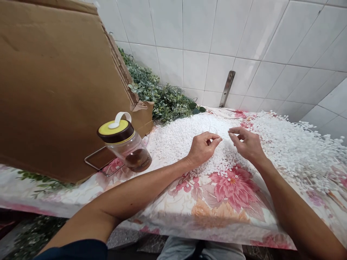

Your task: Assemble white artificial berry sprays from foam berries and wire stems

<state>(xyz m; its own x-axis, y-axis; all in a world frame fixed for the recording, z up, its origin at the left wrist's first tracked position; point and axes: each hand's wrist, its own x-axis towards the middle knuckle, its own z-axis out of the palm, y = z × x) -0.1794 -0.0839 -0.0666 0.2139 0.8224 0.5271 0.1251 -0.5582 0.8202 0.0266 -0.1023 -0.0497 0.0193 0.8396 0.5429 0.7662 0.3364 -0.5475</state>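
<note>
My left hand [204, 148] is closed in a pinch above a broad heap of small white beads [173, 139]. A thin white strand [213, 128] curves up just behind its fingers and seems to be held there. Across a short gap to the right, my right hand [245, 142] has its thumb and fingertips drawn together. Whatever sits between those fingertips is too small against the white heap to make out. Right of that hand spreads a pile of white stems tipped with little beads [295, 148].
A clear jar with a yellow lid [130, 144] and brown contents stands left of the heap. Beside it leans a large cardboard box [51, 90]. Artificial green foliage [168, 99] lies behind, near the tiled wall [195, 68] and a metal bracket [227, 89]. A floral cloth [235, 191] covers the table.
</note>
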